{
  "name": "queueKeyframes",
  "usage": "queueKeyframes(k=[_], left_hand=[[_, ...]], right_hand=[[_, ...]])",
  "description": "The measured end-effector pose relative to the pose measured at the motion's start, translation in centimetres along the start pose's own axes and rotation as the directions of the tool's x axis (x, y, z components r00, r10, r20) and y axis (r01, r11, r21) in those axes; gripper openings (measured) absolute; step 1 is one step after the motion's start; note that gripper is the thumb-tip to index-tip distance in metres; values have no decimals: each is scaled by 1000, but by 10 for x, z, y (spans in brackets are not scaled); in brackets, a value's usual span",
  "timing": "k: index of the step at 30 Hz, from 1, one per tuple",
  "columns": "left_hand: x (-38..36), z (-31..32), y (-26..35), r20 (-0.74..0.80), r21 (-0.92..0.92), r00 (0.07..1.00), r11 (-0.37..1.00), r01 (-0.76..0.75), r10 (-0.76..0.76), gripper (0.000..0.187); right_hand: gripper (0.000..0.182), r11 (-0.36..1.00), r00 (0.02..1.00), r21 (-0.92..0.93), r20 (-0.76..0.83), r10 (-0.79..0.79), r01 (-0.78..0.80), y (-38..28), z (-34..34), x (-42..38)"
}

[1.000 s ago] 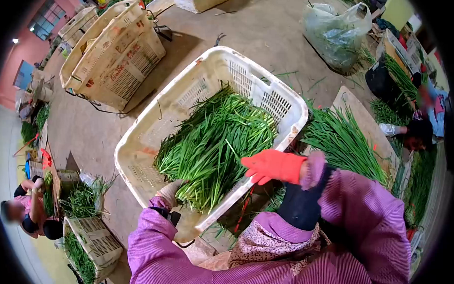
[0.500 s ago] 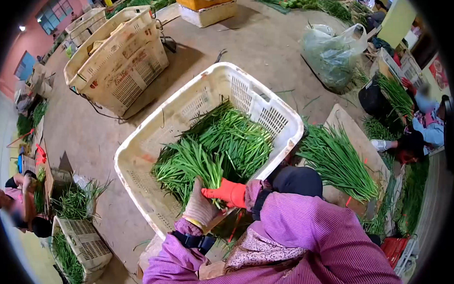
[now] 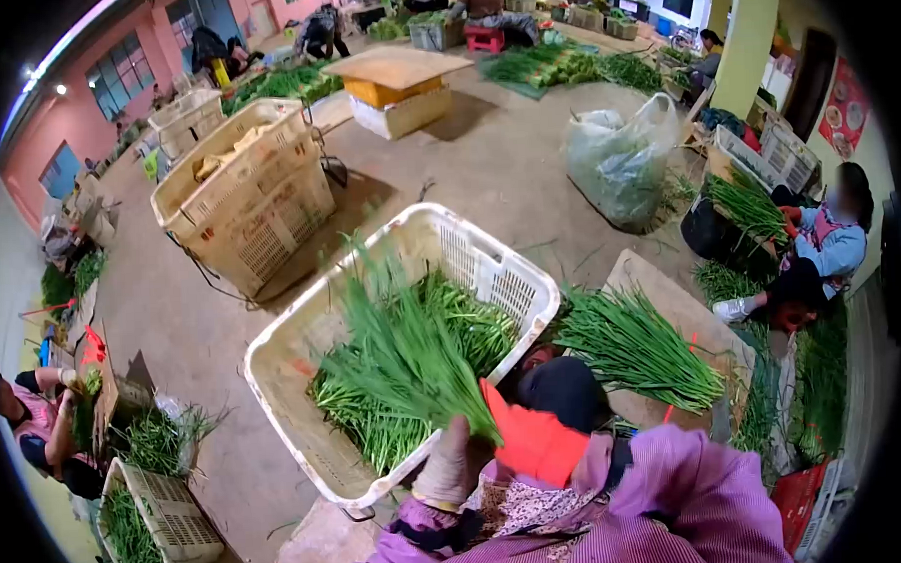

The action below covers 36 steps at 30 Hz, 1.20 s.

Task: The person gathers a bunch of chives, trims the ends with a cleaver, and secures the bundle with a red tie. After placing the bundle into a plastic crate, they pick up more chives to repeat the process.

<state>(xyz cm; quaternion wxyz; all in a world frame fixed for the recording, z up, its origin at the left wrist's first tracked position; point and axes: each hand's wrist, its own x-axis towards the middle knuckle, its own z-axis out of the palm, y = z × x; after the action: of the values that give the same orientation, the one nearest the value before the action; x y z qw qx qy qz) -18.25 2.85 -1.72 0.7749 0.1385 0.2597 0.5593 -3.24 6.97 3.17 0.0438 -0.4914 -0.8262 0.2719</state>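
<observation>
A loose bunch of green chives [image 3: 408, 347] slants up over the large white plastic basket [image 3: 303, 450], its leaves spread and blurred. My right hand [image 3: 538, 439], in an orange-red glove, is closed around the pale stem end at the basket's near right rim. Beside it my left hand [image 3: 445, 472], in a knitted off-white glove, presses against the stems from the near left, thumb up and the other fingers mostly hidden. More chives [image 3: 482, 330] lie in a heap inside the basket, under the raised bunch.
On a board to the right lies a green bundle [image 3: 636, 349]. Stacked crates [image 3: 249, 204] stand beyond the basket, with a stuffed plastic bag [image 3: 625, 161] at the far right. People work on both sides; a crate of greens [image 3: 161, 520] sits at lower left.
Both hands have drawn back toward my body and to the right, lifting the bunch off the heap. The view has tilted up, showing more of the room.
</observation>
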Motion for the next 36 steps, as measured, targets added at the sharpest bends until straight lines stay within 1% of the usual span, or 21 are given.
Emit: queueKeyframes(k=[2,3,5,7,9,11,13,14,18,19,20,21,23,25,27,29,31,32,33,35,36], left_hand=[[-3,36,-9,-99,20,994,999,-37,39,71],[0,39,-15,-59,19,998,1000,-6,7,64],[-6,79,-16,-114,194,993,981,8,14,55],[-6,100,-26,-66,115,994,989,90,-83,44],[-3,112,-42,38,192,989,972,132,-142,41],[-1,130,-55,72,282,984,950,134,-160,37],[2,139,-69,225,389,958,918,80,-179,32],[10,138,-79,323,373,901,914,160,-290,28],[16,147,-106,357,508,847,843,176,-392,31],[19,148,-111,392,523,820,835,173,-416,31],[21,148,-116,458,611,789,790,55,-410,32],[20,145,-121,434,646,769,757,97,-469,34],[17,147,-126,447,698,710,709,104,-544,35],[20,140,-133,418,715,661,675,183,-623,35],[28,124,-140,389,734,582,622,272,-714,32],[45,104,-146,370,804,487,536,258,-791,41],[40,115,-141,363,838,364,471,274,-858,53],[32,125,-142,402,858,456,501,117,-794,50],[39,125,-143,415,856,279,475,204,-866,58],[41,115,-143,280,902,345,368,224,-896,66],[44,104,-150,324,883,321,406,236,-890,69]], right_hand=[[91,949,984,-316,-172,-38,-18,-5,7,-34],[87,896,973,-442,-223,-53,-53,-8,3,-48],[75,820,932,-563,-343,-120,-101,-1,7,-74],[65,722,872,-664,-454,-182,-195,7,6,-95],[59,870,802,-460,-580,-144,-176,17,4,-115],[67,865,790,-443,-605,-92,-238,31,11,-139],[83,976,805,-169,-594,13,-141,30,1,-167],[95,970,860,-97,-488,147,-221,35,4,-178],[81,989,728,-43,-681,77,-145,56,9,-226],[73,988,754,2,-646,121,-156,57,1,-239],[66,984,777,49,-608,164,-169,58,-6,-254],[48,990,748,85,-648,142,-114,58,-15,-269],[39,926,602,377,-745,289,22,83,-23,-283],[38,626,592,773,-554,585,105,101,-69,-305],[47,601,480,767,-624,617,225,129,-113,-318],[59,538,445,759,-651,614,367,178,-141,-329],[70,257,512,869,-463,724,423,193,-177,-337],[71,199,567,849,-483,667,490,213,-184,-338],[72,135,616,825,-508,602,549,230,-189,-337],[70,180,573,834,-498,651,521,240,-200,-338],[62,208,499,807,-521,693,554,239,-202,-337]])
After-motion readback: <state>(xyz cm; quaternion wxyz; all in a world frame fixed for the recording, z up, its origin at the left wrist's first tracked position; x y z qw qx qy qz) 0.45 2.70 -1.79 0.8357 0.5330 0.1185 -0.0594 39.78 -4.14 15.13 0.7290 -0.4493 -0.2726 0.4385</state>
